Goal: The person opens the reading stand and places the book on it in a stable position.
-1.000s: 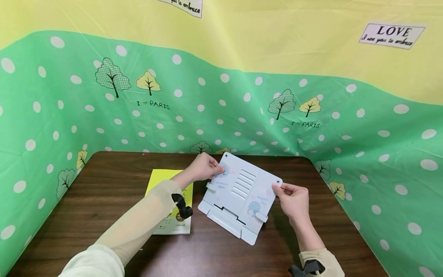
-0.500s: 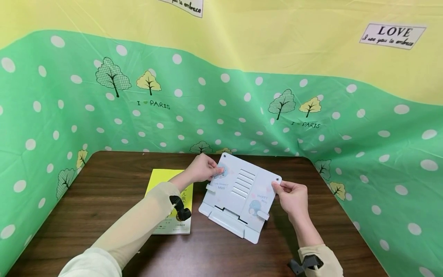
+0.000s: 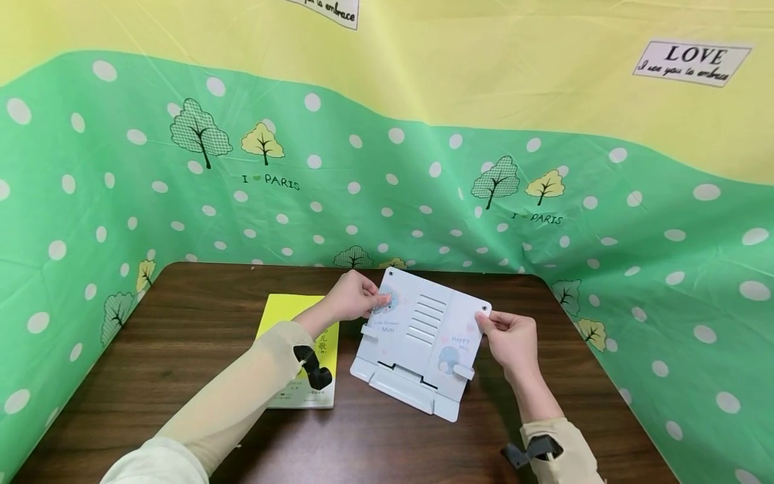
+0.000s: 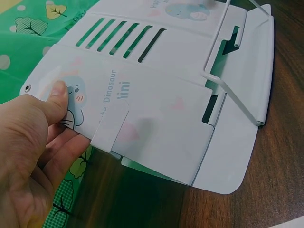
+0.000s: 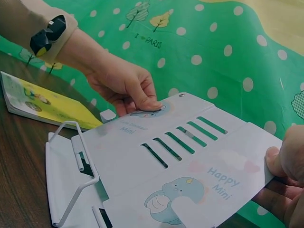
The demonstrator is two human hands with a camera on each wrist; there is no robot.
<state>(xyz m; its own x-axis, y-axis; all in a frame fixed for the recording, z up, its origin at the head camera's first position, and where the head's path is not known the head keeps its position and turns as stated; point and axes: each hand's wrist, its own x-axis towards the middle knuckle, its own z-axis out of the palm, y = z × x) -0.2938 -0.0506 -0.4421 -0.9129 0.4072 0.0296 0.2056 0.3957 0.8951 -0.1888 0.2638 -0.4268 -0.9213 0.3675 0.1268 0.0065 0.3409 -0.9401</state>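
Observation:
A white book stand [image 3: 402, 346] with a row of slots and pale dinosaur prints is held tilted in the middle of the head view. My left hand [image 3: 353, 296] pinches its left edge near the top corner, thumb on the printed face. At the opposite edge, my right hand [image 3: 512, 341] grips just under the top right corner, thumb in front and fingers behind. The front ledge [image 4: 247, 109] of the stand, with a bent wire holder [image 4: 232, 92], shows in the left wrist view. A small side clip [image 3: 464, 372] sticks out at the right edge.
A yellow book [image 3: 284, 312] lies on the dark wooden table [image 3: 181, 336], left of the stand and partly covered by my left forearm. Green and yellow patterned cloth [image 3: 363, 188] hangs behind the table and along both sides.
The book stand has turned slightly counterclockwise in the head view, its lower end swinging right. My right hand has risen a little with its corner; both hands keep their grip.

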